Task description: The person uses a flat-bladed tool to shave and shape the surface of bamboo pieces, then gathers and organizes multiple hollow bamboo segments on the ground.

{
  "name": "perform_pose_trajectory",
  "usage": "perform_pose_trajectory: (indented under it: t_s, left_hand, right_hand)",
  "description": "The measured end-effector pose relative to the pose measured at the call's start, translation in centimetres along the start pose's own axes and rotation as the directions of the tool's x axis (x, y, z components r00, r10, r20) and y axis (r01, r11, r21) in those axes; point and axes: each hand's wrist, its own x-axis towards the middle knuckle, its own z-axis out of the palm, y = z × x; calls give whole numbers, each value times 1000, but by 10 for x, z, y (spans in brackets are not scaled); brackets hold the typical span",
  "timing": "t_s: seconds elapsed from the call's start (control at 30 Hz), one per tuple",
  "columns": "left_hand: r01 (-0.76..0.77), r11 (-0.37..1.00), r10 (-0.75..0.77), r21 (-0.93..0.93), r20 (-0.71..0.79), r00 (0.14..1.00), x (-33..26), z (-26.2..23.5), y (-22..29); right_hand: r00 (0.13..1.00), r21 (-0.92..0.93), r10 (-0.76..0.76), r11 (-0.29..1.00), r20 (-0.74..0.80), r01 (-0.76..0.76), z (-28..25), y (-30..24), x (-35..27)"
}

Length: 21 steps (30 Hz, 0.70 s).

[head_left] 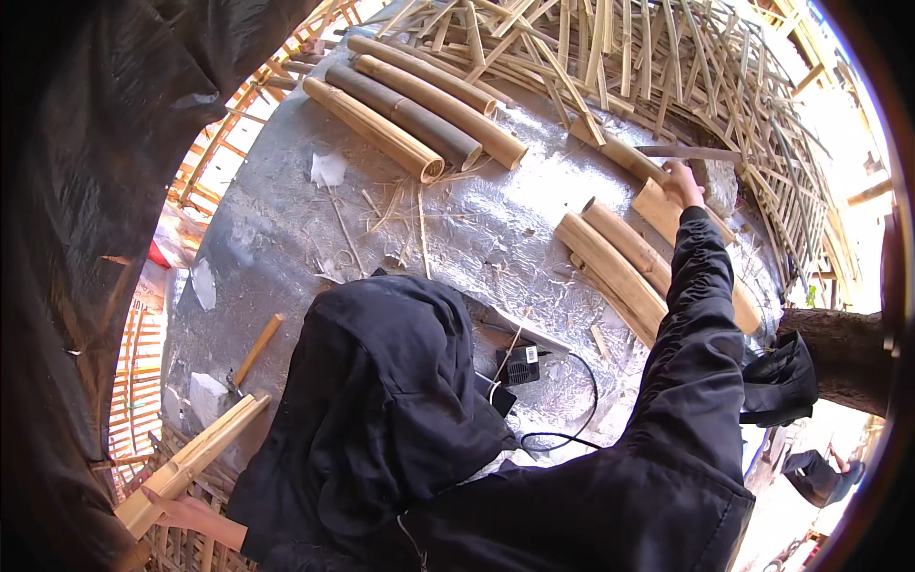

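Low at the person's left, the left hand [185,513] has its fingers clamped round split bamboo [195,461]. Farther out, the right hand [684,185] reaches to a halved piece [658,212] — whether its fingers grip, I can't tell. Beyond — bamboo tubes [400,114], then heaped strips [658,71].

There are two hands [682,185], four grouped bamboo tubes [438,110].

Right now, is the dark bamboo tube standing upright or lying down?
Lying down: the dark bamboo tube is stretched lengthwise along the silver sheet, between paler bamboo tubes.
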Motion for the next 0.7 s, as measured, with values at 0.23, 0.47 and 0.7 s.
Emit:
perform_pose_trajectory:
  t_s: [0.23, 0.47, 0.7]
  left_hand:
    - [35, 999, -33, -38, 62, 998, -5, 11, 16]
    - [15, 1000, -15, -5, 32, 999, 6, -15, 2]
    - [74, 996, -72, -58, 35, 997, 1, -16, 4]
  right_hand:
    - [915, -346, -340, 903, -217, 254, -47, -72, -91]
    - [664, -752, -679, 604, -313, 264, -139, -145, -143]
    - [567, -781, -693, 610, -445, 132, -242, -269, -167]
